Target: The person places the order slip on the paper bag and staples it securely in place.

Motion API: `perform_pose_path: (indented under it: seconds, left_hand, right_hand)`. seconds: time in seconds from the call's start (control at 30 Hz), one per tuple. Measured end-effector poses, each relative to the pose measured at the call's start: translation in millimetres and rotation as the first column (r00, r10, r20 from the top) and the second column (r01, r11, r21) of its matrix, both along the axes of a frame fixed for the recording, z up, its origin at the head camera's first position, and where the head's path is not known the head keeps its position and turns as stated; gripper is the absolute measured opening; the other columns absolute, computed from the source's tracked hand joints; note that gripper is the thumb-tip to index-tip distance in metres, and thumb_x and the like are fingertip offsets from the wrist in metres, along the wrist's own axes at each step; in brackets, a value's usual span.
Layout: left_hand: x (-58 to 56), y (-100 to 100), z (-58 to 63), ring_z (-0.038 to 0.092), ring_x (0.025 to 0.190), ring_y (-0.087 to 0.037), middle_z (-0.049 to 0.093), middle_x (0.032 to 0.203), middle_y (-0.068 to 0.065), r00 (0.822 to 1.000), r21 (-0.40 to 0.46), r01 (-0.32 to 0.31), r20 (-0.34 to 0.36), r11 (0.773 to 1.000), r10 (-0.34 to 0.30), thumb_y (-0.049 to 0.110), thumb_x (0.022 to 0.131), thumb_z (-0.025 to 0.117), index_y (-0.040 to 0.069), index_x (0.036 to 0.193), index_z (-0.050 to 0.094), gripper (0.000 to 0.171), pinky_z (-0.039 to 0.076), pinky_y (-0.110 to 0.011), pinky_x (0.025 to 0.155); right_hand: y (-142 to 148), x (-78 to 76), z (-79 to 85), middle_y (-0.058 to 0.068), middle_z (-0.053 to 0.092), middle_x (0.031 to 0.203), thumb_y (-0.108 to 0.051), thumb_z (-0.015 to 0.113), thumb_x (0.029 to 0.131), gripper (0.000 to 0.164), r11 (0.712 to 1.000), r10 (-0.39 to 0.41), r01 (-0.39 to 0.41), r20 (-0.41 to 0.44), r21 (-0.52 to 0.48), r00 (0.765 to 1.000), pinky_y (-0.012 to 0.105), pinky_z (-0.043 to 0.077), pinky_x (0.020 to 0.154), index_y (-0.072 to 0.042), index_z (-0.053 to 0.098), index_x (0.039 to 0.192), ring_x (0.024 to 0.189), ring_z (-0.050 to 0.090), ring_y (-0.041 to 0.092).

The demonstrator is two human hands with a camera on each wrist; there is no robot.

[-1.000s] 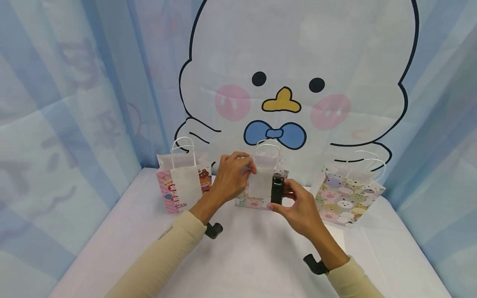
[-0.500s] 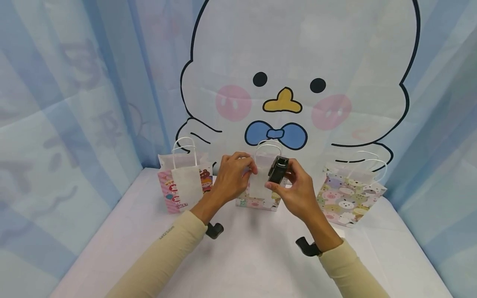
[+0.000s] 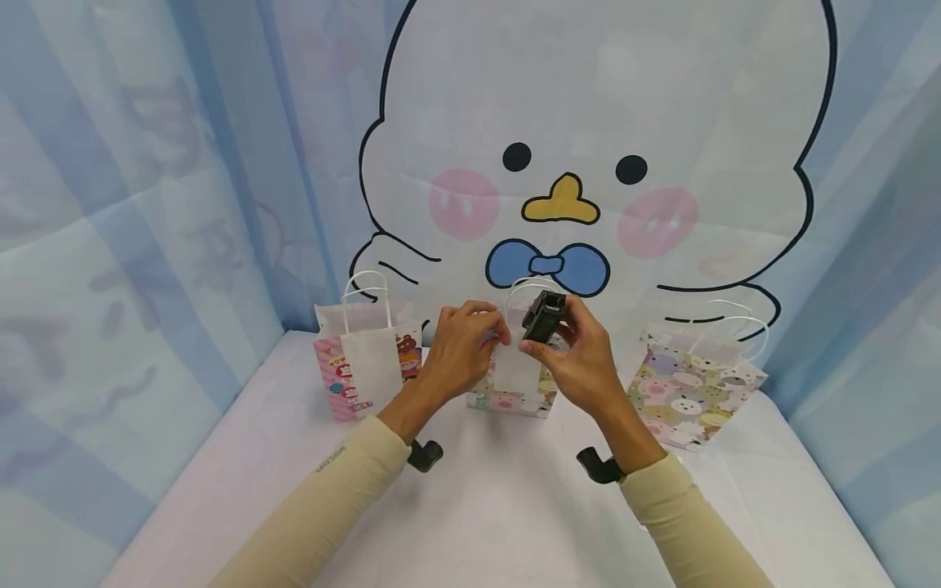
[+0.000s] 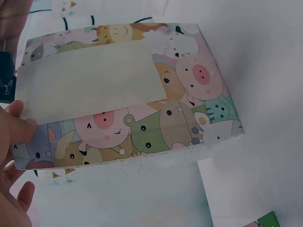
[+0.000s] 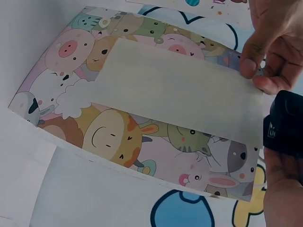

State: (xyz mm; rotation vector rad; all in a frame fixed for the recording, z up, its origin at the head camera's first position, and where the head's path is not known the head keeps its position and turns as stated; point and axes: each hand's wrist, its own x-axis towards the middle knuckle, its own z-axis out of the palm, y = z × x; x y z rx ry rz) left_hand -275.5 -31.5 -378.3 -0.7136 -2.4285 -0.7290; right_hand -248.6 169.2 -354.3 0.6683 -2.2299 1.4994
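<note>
In the head view, my left hand (image 3: 465, 349) pinches the top edge of the middle paper gift bag (image 3: 507, 402). Its thumb lies on a blank white paper slip (image 4: 94, 82) that hangs down the bag's animal-print front. My right hand (image 3: 581, 359) grips a small black stapler (image 3: 546, 315), tilted, at the right of the bag's top edge. The right wrist view shows the stapler (image 5: 285, 124) close to that edge; whether it touches is unclear. The bag stands upright, its white handles (image 3: 531, 286) partly behind the stapler.
A pink gift bag (image 3: 336, 380) with a white slip on its front stands at the left. Another animal-print bag (image 3: 680, 400) stands at the right, no slip visible on its front. Behind hangs a curtain (image 3: 566, 98) with a cartoon bird.
My right hand has risen and moved left with the stapler, from beside the bag's front to its top edge, tilting the stapler. My left hand has kept its hold.
</note>
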Motion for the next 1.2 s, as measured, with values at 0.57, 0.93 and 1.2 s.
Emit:
perform_pose_path:
  seconds: [0.57, 0.93, 1.2]
  left_hand:
    - [-0.7, 1, 1.4, 0.060, 0.134, -0.021, 0.080, 0.112, 0.002, 1.000, -0.005, 0.013, 0.004, 1.000, -0.013, 0.009, 0.100, 0.073, 0.018, 0.096, 0.075, 0.010, 0.043, -0.047, 0.108]
    - [-1.2, 1, -0.1, 0.060, 0.135, -0.022, 0.080, 0.116, 0.001, 1.000, -0.021, -0.003, -0.010, 1.000, 0.003, 0.011, 0.100, 0.073, 0.018, 0.097, 0.075, 0.008, 0.043, -0.047, 0.110]
    - [-1.1, 2, -0.8, 0.060, 0.135, -0.022, 0.081, 0.112, 0.002, 1.000, -0.018, 0.008, -0.023, 1.000, -0.009, 0.010, 0.101, 0.072, 0.018, 0.097, 0.075, 0.010, 0.043, -0.047, 0.110]
  right_hand:
    - [2, -10.2, -3.8, 0.013, 0.066, 0.131, -0.005, 0.088, 0.085, 0.061, 0.985, 0.014, -0.023, 0.055, 0.173, 0.998, 0.048, 0.055, 0.109, -0.005, 0.055, 0.136, 0.127, 0.068, 0.034]
    - [1, -13.5, 0.7, 0.014, 0.071, 0.122, -0.010, 0.089, 0.084, 0.060, 0.954, 0.006, -0.024, 0.061, 0.297, 0.998, 0.049, 0.056, 0.107, -0.007, 0.056, 0.134, 0.118, 0.071, 0.032]
    - [-6, -10.9, -1.8, 0.015, 0.073, 0.116, -0.008, 0.089, 0.085, 0.056, 0.958, -0.061, 0.052, 0.023, 0.281, 0.998, 0.055, 0.058, 0.101, -0.004, 0.059, 0.132, 0.109, 0.071, 0.032]
